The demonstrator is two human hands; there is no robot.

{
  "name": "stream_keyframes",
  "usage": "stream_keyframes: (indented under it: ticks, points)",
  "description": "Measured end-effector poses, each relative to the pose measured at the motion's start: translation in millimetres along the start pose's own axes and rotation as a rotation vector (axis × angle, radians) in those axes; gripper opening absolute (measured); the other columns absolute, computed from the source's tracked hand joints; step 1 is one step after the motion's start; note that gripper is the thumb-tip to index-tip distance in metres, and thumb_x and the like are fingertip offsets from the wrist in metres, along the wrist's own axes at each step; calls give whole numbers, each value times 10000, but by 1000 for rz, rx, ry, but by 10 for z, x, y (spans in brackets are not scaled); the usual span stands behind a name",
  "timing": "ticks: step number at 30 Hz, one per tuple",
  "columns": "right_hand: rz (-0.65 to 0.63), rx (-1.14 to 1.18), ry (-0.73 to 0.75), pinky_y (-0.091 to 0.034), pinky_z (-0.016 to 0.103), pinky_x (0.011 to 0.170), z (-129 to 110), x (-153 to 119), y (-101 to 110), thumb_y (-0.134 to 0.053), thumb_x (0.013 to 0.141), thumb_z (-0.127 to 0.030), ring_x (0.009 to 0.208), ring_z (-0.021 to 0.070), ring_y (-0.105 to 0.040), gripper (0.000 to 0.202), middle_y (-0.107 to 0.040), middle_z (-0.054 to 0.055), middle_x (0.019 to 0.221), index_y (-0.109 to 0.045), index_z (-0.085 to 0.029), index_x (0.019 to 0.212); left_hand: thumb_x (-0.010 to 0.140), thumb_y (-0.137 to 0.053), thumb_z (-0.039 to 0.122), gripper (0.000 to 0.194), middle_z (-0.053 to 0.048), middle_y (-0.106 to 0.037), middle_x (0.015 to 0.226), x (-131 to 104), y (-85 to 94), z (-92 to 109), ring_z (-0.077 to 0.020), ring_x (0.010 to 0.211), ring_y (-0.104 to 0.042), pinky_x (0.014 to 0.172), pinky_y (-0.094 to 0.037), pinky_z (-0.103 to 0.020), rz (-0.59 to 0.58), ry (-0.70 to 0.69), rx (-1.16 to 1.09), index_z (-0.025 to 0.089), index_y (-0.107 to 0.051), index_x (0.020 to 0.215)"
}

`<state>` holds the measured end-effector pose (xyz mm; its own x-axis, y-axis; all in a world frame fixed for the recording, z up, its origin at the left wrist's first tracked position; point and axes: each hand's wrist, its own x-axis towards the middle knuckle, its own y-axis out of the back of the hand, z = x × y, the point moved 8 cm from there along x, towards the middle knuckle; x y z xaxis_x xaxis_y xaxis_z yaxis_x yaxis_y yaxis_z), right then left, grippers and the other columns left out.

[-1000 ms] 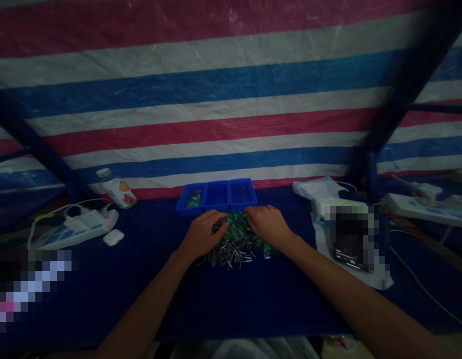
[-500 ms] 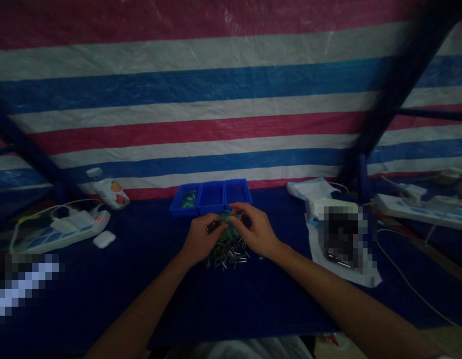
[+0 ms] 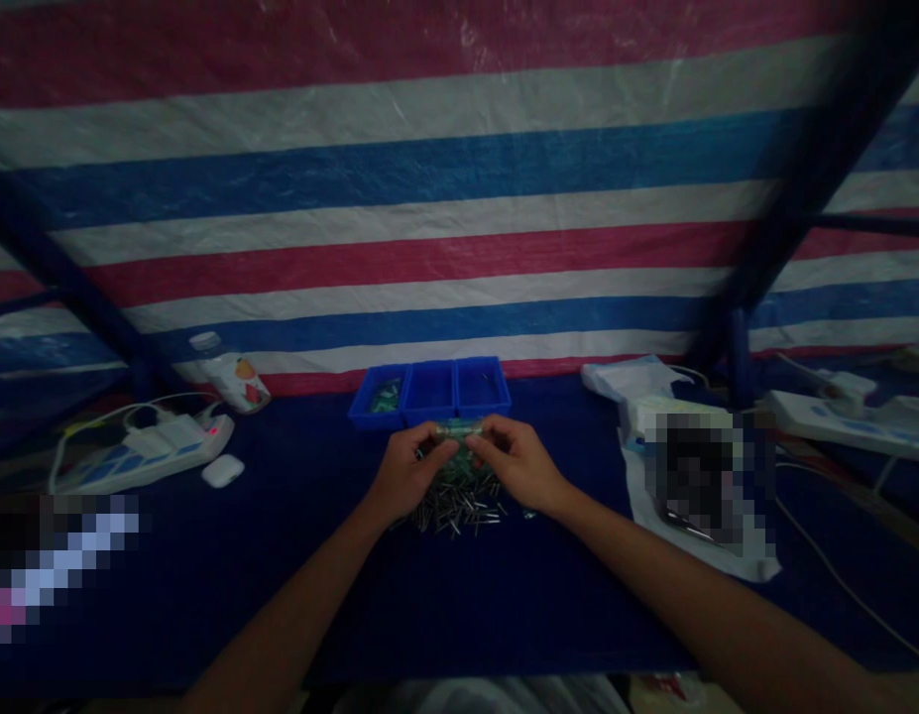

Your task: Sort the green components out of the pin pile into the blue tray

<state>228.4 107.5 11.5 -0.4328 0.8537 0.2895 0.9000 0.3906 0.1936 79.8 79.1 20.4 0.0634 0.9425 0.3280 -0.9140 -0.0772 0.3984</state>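
Both hands meet over the middle of the dark blue table (image 3: 459, 605). My left hand (image 3: 408, 474) pinches the left end of a small greenish, clear piece (image 3: 459, 429). At its right end, my right hand (image 3: 519, 464) has thumb and fingers closed on the same piece. What exactly it is cannot be made out. Beneath the hands lies a pile of thin metal pins (image 3: 459, 511), with greenish pieces (image 3: 459, 468) at its back, partly hidden by the fingers.
Behind the hands stand joined blue trays (image 3: 429, 392), the left one holding green pieces. A bottle (image 3: 236, 382), a power strip (image 3: 147, 451) and a white case (image 3: 222, 470) are at left. White wrapping (image 3: 637, 382) and another power strip (image 3: 838, 421) are at right.
The view has shifted slightly, so the table objects appear further right. My right hand's fingers have come down onto the piece, which now lies level between both hands.
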Motion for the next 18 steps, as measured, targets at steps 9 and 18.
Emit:
stream_keyframes:
  ticks: [9,18]
  points:
    - [-25,39,-34,-391,277,580,28,10,-19,-622,845,-471,603,128,-540,274,-608,-9,643,-627,-199,822,872,-624,408,245,-2,-664,749,17,-35,-12,-156,693,-592,666,-454,-280,-26,-9,-3,173,-692,876]
    - [-56,-3,-49,-376,267,557,46,-5,-31,-629,836,-506,569,113,-501,343,-579,-14,606,-552,-207,686,889,-615,440,285,-16,-693,776,7,-64,-49,-156,692,-609,652,-468,-275,-42,0,-37,168,-699,862]
